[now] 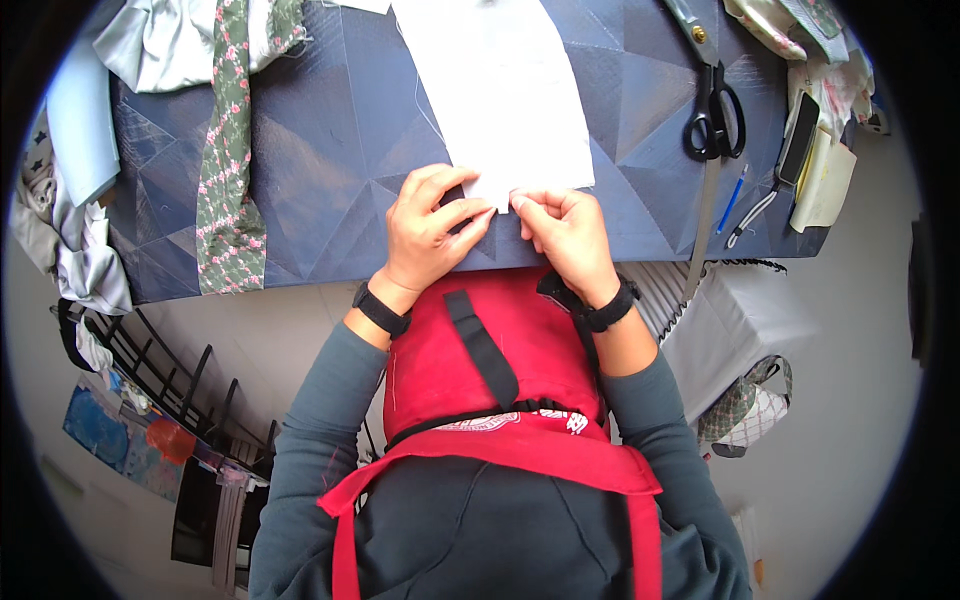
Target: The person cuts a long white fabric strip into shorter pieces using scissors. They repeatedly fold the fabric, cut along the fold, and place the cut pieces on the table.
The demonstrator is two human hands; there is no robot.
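A long white cloth (pixel 510 90) lies on the dark blue table and runs from the far edge toward me, narrowing at its near end. My left hand (pixel 432 222) has its thumb and fingers closed at the left side of that near end. On the opposite side, my right hand (pixel 568 228) pinches the cloth's edge between thumb and index finger. A small white tab of the cloth pokes out between the two hands. The fingers partly hide the edge they hold. Along the cloth's left side trails a loose thread (pixel 427 100).
Black-handled scissors (pixel 714 125) lie to the right, near a metal ruler (pixel 706 215), a blue pen (pixel 732 200) and a black phone-like object (pixel 796 138) with a strap. Green floral fabric (pixel 230 160) and pale blue cloth (pixel 80 130) lie left. More fabric (pixel 830 75) is heaped far right.
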